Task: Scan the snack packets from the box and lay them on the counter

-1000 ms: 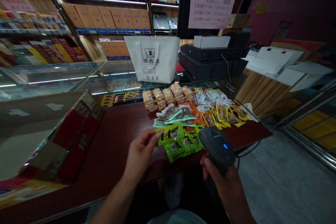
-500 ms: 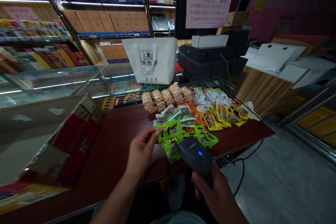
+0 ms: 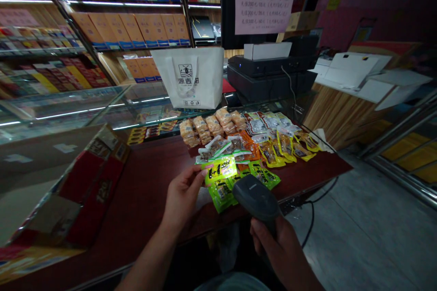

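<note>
Pinched by its left end, a green-yellow snack packet (image 3: 221, 169) is held up by my left hand (image 3: 182, 193). My right hand (image 3: 278, 241) wraps the handle of a dark barcode scanner (image 3: 256, 196), whose head points at that packet. Under and beside them lie several more green snack packets (image 3: 221, 194). Behind these are white-and-green packets (image 3: 218, 146), orange packets (image 3: 251, 145) and yellow packets (image 3: 271, 152). A row of wrapped, stacked biscuit-like pieces (image 3: 205, 129) and silvery-white packets (image 3: 264, 122) lie farther back.
An open cardboard box (image 3: 97, 182) stands on the left of the dark red tabletop (image 3: 146, 191). A white tote bag (image 3: 191, 79) stands behind on the glass counter (image 3: 116, 104). Black till equipment (image 3: 269, 79) is at the back right; a black cable (image 3: 311, 223) hangs off the right edge.
The held packet is now brightly lit, and the scanner's blue light no longer shows. The view has shifted slightly; both hands keep their holds.
</note>
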A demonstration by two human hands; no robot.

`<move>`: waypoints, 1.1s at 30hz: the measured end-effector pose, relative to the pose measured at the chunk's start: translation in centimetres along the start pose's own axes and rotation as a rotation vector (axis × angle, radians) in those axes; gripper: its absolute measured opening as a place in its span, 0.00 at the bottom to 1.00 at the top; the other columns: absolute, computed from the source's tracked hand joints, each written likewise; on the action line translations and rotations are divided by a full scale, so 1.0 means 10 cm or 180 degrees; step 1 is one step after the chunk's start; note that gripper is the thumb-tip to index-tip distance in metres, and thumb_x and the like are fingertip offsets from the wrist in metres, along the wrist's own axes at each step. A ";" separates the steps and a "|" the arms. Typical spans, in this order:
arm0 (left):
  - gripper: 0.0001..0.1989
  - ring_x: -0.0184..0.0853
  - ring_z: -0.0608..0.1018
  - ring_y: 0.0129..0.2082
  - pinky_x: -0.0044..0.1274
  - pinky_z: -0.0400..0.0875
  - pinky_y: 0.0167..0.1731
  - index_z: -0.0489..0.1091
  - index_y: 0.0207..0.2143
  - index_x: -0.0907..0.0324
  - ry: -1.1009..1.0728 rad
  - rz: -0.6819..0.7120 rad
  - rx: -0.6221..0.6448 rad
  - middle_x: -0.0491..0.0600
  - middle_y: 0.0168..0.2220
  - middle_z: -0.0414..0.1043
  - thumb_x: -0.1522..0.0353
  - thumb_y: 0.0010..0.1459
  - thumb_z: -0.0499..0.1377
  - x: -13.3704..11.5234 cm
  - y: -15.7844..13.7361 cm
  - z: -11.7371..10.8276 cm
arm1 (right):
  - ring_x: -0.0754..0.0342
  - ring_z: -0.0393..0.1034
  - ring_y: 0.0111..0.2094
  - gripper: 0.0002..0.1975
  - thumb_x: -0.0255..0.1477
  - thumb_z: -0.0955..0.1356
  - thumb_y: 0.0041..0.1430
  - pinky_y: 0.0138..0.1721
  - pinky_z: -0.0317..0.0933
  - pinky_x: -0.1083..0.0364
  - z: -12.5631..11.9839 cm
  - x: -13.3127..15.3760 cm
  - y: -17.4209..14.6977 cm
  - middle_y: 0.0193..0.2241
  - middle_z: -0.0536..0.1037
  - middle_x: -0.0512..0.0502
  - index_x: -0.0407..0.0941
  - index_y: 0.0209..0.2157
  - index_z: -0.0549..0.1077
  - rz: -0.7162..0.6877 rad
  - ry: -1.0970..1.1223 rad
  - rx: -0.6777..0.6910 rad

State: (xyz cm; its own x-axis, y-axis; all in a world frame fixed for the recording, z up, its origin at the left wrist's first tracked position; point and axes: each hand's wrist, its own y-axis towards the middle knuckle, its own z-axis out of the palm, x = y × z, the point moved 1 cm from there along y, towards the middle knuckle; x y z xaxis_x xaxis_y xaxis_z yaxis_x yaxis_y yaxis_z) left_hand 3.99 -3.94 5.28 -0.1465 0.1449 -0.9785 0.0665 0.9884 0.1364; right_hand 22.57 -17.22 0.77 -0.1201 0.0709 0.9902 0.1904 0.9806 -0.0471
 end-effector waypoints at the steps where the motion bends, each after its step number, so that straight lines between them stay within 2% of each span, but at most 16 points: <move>1: 0.12 0.34 0.78 0.30 0.22 0.73 0.33 0.78 0.36 0.60 0.0006 -0.0006 0.0001 0.48 0.31 0.80 0.61 0.55 0.64 -0.01 0.00 0.01 | 0.54 0.66 0.18 0.21 0.47 0.66 0.64 0.22 0.61 0.57 -0.01 0.00 0.00 0.15 0.69 0.55 0.41 0.41 0.72 -0.0002 0.0013 -0.0003; 3: 0.12 0.35 0.78 0.31 0.23 0.74 0.34 0.78 0.36 0.60 0.0047 -0.0013 -0.0002 0.48 0.33 0.80 0.60 0.55 0.65 -0.02 0.01 0.02 | 0.54 0.67 0.18 0.22 0.48 0.66 0.64 0.22 0.62 0.57 -0.03 0.00 0.00 0.15 0.70 0.55 0.41 0.41 0.72 0.0027 0.0043 -0.0059; 6: 0.14 0.36 0.79 0.32 0.24 0.74 0.33 0.79 0.36 0.60 0.0053 -0.0039 0.0070 0.49 0.33 0.80 0.59 0.53 0.65 -0.04 0.08 0.01 | 0.54 0.67 0.17 0.22 0.51 0.66 0.63 0.23 0.61 0.57 -0.13 -0.02 0.01 0.14 0.70 0.55 0.44 0.34 0.72 0.0113 0.0020 -0.0270; 8: 0.15 0.35 0.78 0.29 0.23 0.73 0.30 0.79 0.35 0.61 0.0155 -0.0056 0.0331 0.49 0.32 0.80 0.58 0.53 0.65 -0.05 0.18 0.01 | 0.55 0.66 0.17 0.23 0.52 0.66 0.63 0.24 0.60 0.57 -0.22 -0.03 0.03 0.14 0.70 0.55 0.45 0.30 0.71 0.0123 0.0038 -0.0410; 10: 0.15 0.32 0.74 0.24 0.22 0.70 0.25 0.80 0.34 0.61 0.0398 -0.0071 0.0778 0.48 0.27 0.77 0.58 0.53 0.64 -0.06 0.31 0.03 | 0.56 0.66 0.18 0.24 0.52 0.65 0.64 0.25 0.60 0.56 -0.31 -0.05 0.04 0.15 0.70 0.55 0.45 0.30 0.71 0.0121 0.0086 -0.0523; 14: 0.13 0.32 0.72 0.20 0.21 0.66 0.23 0.80 0.32 0.59 0.1136 0.0246 0.1510 0.47 0.24 0.76 0.62 0.57 0.58 -0.09 0.59 0.24 | 0.54 0.66 0.20 0.23 0.52 0.65 0.65 0.25 0.60 0.55 -0.45 -0.11 0.06 0.16 0.71 0.54 0.45 0.32 0.71 0.0138 0.0141 -0.0755; 19: 0.14 0.38 0.80 0.33 0.25 0.70 0.35 0.81 0.37 0.57 0.2744 0.0908 0.2127 0.52 0.33 0.82 0.70 0.62 0.53 -0.16 0.76 0.64 | 0.54 0.66 0.21 0.23 0.53 0.65 0.64 0.25 0.60 0.55 -0.51 -0.12 0.04 0.20 0.74 0.52 0.46 0.32 0.70 0.0186 0.0169 -0.0865; 21: 0.14 0.41 0.81 0.39 0.28 0.71 0.39 0.80 0.39 0.57 0.3355 0.1062 0.2170 0.54 0.39 0.82 0.71 0.63 0.53 -0.17 0.76 0.75 | 0.55 0.66 0.21 0.24 0.54 0.65 0.64 0.26 0.60 0.55 -0.52 -0.11 0.01 0.19 0.73 0.53 0.45 0.32 0.71 0.0247 0.0105 -0.0875; 24: 0.13 0.45 0.82 0.41 0.31 0.72 0.39 0.78 0.43 0.58 0.3880 0.1113 0.2045 0.58 0.41 0.81 0.68 0.65 0.53 -0.14 0.73 0.82 | 0.55 0.66 0.20 0.26 0.55 0.64 0.63 0.25 0.58 0.56 -0.53 -0.11 -0.01 0.17 0.71 0.54 0.44 0.34 0.72 0.0319 0.0080 -0.0853; 28: 0.12 0.46 0.82 0.40 0.31 0.73 0.37 0.73 0.48 0.60 0.4136 0.1321 0.1856 0.59 0.38 0.80 0.69 0.65 0.53 -0.04 0.67 0.83 | 0.55 0.66 0.20 0.26 0.55 0.65 0.63 0.26 0.59 0.55 -0.53 -0.11 0.01 0.16 0.71 0.54 0.44 0.33 0.72 0.0361 0.0129 -0.0846; 33: 0.14 0.45 0.82 0.38 0.30 0.73 0.35 0.71 0.50 0.61 0.4264 0.1550 0.1932 0.58 0.36 0.80 0.72 0.66 0.50 0.01 0.57 0.85 | 0.54 0.66 0.20 0.26 0.55 0.65 0.62 0.26 0.58 0.55 -0.50 -0.12 0.07 0.16 0.71 0.54 0.44 0.33 0.72 0.0375 0.0139 -0.0822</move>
State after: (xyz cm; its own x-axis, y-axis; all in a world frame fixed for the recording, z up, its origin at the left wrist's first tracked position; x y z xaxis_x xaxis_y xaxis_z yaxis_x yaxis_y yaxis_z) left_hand 12.75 1.32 4.68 -0.7165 0.6967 0.0348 0.6967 0.7172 -0.0156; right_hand 27.73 -17.50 0.23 -0.0414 0.1682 0.9849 0.4431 0.8866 -0.1328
